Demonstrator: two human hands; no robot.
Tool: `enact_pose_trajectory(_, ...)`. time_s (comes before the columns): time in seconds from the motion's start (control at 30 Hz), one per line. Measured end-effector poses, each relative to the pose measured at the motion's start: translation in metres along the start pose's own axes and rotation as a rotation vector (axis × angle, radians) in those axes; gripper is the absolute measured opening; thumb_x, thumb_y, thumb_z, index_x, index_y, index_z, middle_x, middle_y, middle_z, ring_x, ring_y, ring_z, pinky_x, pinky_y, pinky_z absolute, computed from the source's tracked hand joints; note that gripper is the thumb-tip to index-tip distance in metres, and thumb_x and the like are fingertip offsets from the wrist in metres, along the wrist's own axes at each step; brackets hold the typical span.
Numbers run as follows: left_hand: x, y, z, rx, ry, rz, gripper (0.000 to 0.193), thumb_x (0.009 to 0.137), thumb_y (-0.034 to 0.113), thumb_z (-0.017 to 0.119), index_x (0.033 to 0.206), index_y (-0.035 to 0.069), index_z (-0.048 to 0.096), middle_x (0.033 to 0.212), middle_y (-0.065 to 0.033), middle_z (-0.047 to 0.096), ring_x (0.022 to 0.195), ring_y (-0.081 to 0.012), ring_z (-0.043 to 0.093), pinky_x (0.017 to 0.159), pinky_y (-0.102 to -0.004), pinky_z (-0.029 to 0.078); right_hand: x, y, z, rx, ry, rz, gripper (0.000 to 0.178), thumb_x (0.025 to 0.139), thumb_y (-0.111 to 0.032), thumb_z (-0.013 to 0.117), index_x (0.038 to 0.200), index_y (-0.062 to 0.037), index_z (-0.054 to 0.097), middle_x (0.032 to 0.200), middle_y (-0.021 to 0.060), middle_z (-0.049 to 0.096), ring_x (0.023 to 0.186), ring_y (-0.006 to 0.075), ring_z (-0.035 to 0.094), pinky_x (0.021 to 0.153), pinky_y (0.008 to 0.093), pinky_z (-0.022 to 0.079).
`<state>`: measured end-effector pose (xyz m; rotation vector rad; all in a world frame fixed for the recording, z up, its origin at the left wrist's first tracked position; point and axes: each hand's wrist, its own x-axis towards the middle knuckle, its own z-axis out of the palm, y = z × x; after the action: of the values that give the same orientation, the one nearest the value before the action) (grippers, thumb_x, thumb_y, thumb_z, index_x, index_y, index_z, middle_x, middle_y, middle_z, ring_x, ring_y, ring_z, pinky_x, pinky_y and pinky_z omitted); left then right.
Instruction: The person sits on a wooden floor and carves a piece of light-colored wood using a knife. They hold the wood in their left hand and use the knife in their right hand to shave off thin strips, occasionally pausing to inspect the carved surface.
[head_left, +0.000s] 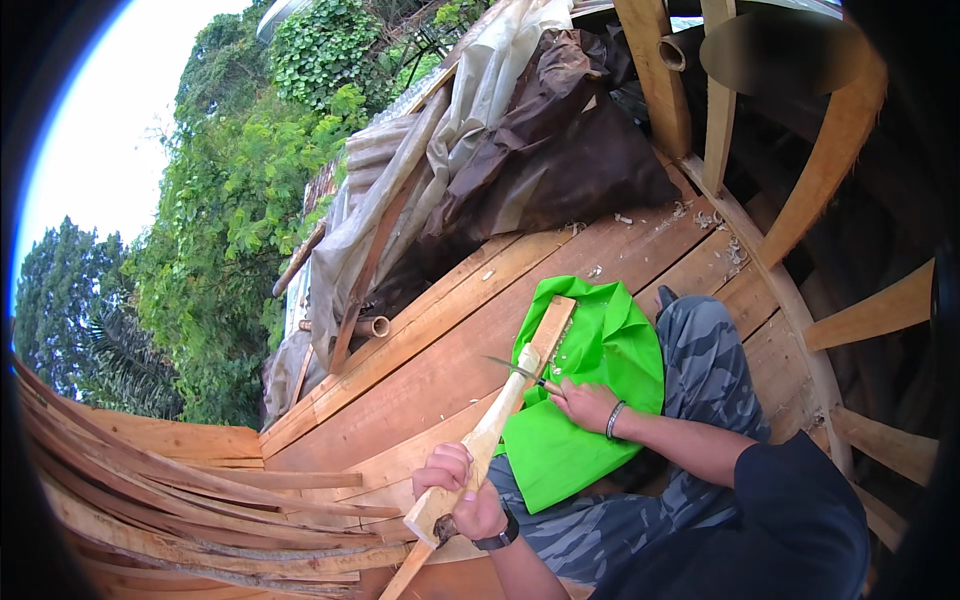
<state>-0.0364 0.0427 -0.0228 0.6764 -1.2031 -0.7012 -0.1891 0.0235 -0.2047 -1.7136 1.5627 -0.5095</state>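
"One wood piece (491, 425): where is it, and how much room does it have?"

"It slants over the green cloth (565, 450), its near end past the cloth's lower-left side. Planks (430, 365) run along its left, the widest stretch for moving."

"What bounds that stretch?"

"The tarp (570, 165) heaps up along the far side. Strips (200, 495) fan in from the left, their ends near the left hand (480, 512). On the right, the legs (712, 350) lie close beside the cloth, and beyond them the curved rim (800, 345) with its slats (872, 308) edges the floor."

"Which way does the piece point?"

"Its long axis runs from lower left, near the body, to upper right. The flat, squared end points away; the middle narrows to a neck; the near end is thick and blunt. A slim bar (403, 574) shows below that end; I can't tell whether they join."

"And the grips?"

"The left hand is wrapped tight round the piece by its blunt end. The right hand (588, 405) is closed on the handle of a knife (541, 381), just right of the neck."

"How does the blade lie?"

"Crosswise over the neck, tip out past the left side. Whether it bites, I can't tell."

"Anything loose?"

"Shavings (735, 250), scattered on the planks near tarp and rim."
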Motion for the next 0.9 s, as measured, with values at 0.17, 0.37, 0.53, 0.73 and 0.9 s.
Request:
enact_pose_trajectory(0.17,0.001,0.001,0.0,-0.007,-0.026,0.017,0.023,0.057,0.013,0.047,0.074,0.009,0.032,0.061,-0.004,0.03,0.058,-0.0152,0.029,0.06,-0.0302,0.032,-0.012,-0.032,-0.01,0.012,-0.023,-0.145,0.041,0.097,-0.039,0.043,0.098,0.001,0.052,0.067,0.0191,0.063,0.063,0.0402,0.063,0.058,0.0513,0.05)
enact_pose_trajectory(0.37,0.006,0.001,0.004,-0.016,-0.026,0.002,0.023,0.057,0.013,0.047,0.074,0.009,0.031,0.062,-0.004,0.03,0.059,-0.0154,0.029,0.061,-0.0305,0.032,0.007,0.012,0.023,0.028,0.029,0.076,0.04,0.097,-0.042,0.043,0.095,-0.0018,0.05,0.066,0.0205,0.063,0.062,0.0403,0.062,0.058,0.0523,0.049)
enact_pose_trajectory(0.53,-0.001,0.001,-0.003,-0.026,0.035,-0.006,0.024,0.055,0.013,0.045,0.073,0.009,0.031,0.062,-0.0041,0.03,0.059,-0.0155,0.029,0.061,-0.0306,0.031,0.0,-0.004,0.009,-0.033,0.012,-0.026,0.044,0.096,-0.042,0.043,0.093,0.0006,0.055,0.068,0.0205,0.064,0.064,0.0406,0.063,0.06,0.0523,0.05)
enact_pose_trajectory(0.73,-0.002,0.003,-0.006,-0.017,0.032,0.017,0.024,0.054,0.012,0.046,0.074,0.009,0.031,0.062,-0.0048,0.031,0.058,-0.0156,0.029,0.06,-0.0311,0.031,-0.006,-0.025,-0.002,0.004,-0.019,-0.046,0.044,0.096,-0.042,0.043,0.095,0.0003,0.056,0.072,0.0223,0.065,0.065,0.0413,0.064,0.06,0.0529,0.05)
enact_pose_trajectory(0.9,0.0,0.001,0.005,-0.029,-0.001,-0.018,0.025,0.055,0.013,0.047,0.074,0.009,0.031,0.062,-0.0043,0.031,0.058,-0.0152,0.029,0.06,-0.0307,0.032,0.004,0.015,0.023,0.034,0.031,0.128,0.046,0.096,-0.043,0.042,0.097,0.0012,0.054,0.071,0.0232,0.064,0.066,0.0414,0.064,0.06,0.0533,0.05)
